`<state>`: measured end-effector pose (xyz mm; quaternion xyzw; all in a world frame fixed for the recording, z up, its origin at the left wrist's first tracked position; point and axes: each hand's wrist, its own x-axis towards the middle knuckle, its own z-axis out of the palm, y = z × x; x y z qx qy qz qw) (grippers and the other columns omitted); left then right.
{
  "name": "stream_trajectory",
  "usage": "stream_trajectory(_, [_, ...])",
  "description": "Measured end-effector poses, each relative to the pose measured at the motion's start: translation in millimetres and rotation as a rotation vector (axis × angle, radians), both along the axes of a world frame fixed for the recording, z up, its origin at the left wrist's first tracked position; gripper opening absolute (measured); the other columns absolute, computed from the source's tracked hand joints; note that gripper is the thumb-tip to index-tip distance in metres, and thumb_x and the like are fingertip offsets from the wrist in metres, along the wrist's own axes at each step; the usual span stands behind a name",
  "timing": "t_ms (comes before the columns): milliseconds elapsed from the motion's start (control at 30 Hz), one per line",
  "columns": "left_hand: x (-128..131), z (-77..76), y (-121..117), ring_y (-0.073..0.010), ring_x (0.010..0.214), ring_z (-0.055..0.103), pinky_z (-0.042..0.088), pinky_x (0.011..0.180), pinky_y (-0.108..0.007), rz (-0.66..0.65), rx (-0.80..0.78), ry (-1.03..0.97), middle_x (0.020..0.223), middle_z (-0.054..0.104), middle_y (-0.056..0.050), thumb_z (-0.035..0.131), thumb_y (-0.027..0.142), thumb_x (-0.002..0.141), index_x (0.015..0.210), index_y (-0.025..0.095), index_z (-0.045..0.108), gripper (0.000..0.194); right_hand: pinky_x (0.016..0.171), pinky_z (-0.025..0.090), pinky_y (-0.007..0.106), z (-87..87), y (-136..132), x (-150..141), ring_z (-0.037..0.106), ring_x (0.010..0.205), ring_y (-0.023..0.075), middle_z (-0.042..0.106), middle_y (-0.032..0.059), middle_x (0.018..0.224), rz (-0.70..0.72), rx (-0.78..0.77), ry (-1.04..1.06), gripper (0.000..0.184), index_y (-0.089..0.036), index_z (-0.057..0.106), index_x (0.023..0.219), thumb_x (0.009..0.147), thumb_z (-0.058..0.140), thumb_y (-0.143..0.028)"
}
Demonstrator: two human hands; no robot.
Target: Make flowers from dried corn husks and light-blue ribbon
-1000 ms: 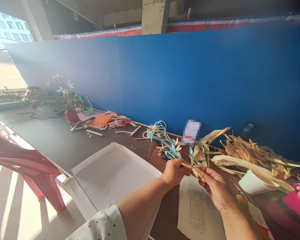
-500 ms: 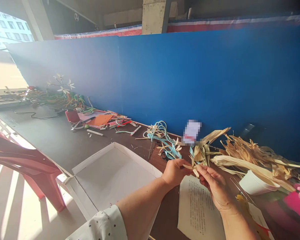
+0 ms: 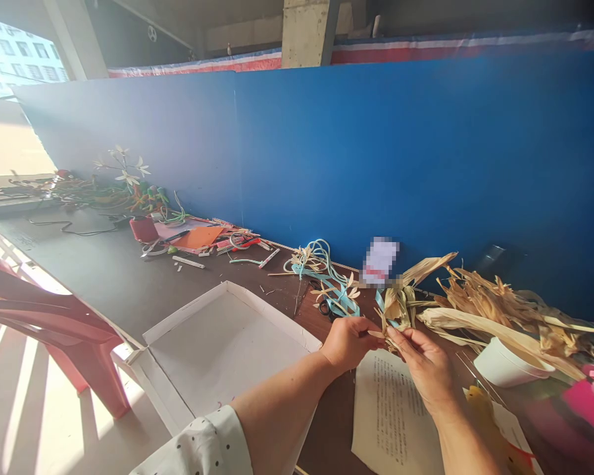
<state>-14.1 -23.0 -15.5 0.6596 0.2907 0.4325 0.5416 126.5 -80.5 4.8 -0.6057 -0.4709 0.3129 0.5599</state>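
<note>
Strip-like piece of pale husk (image 3: 385,334), one: held above the counter (image 3: 327,429), between the two hands, near the far edge of a printed sheet (image 3: 391,415). Its exact shape is partly hidden by the fingers.

Left hand (image 3: 349,343): closed, the piece being pinched at its left side. Right hand (image 3: 426,363): closed, the same piece being gripped at its right side by thumb and fingertips.

White shallow tray (image 3: 173,389), one: set to the left of the printed sheet, partly covered from view by the left forearm.

Light-blue ribbon (image 3: 345,305) and pale husk flowers (image 3: 350,291): laid together beyond the left hand.

Dried husks (image 3: 499,297), a heap: piled to the right, near the blue panel (image 3: 400,152).

White cup (image 3: 509,364), one: placed in front of the heap, to the right of the right hand.

Orange paper (image 3: 201,237), one: laid farther left, among pink scraps.
</note>
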Motion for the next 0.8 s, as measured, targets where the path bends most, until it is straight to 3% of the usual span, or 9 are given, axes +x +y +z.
stream_trajectory(333, [3,-1.5,-1,-0.0107,0.059,0.059,0.047,0.058,-0.021,-0.003,-0.069,-0.064,0.066,0.066,-0.003,0.063,0.025,0.073,0.077,0.012,0.067,0.014,0.046,0.033,0.026,-5.2,3,1,0.044,0.049,0.0144,0.054,-0.0017,0.050,-0.032,-0.023,-0.011,0.034,-0.022,0.064,0.065,0.063,0.073,-0.054])
stream_trajectory(533, [3,-1.2,-1,-0.0109,0.063,0.060,0.046,0.061,-0.020,0.018,-0.029,-0.013,0.067,0.067,-0.001,0.065,0.022,0.071,0.076,0.014,0.068,0.010,0.044,0.030,0.022,-10.4,6,3,0.039,0.049,0.0097,0.055,-0.0032,0.056,-0.002,-0.071,0.246,0.028,-0.020,0.065,0.068,0.062,0.078,-0.044])
stream_trajectory(800, [0,-0.8,-3,-0.0099,0.063,0.059,0.044,0.061,-0.019,0.032,0.095,0.039,0.067,0.066,0.000,0.062,0.023,0.075,0.076,0.015,0.069,0.010,0.039,0.029,0.015,3.9,-1,-7,0.032,0.049,0.0047,0.046,-0.0045,0.058,0.075,-0.136,0.588,0.029,-0.015,0.068,0.068,0.052,0.086,-0.032])
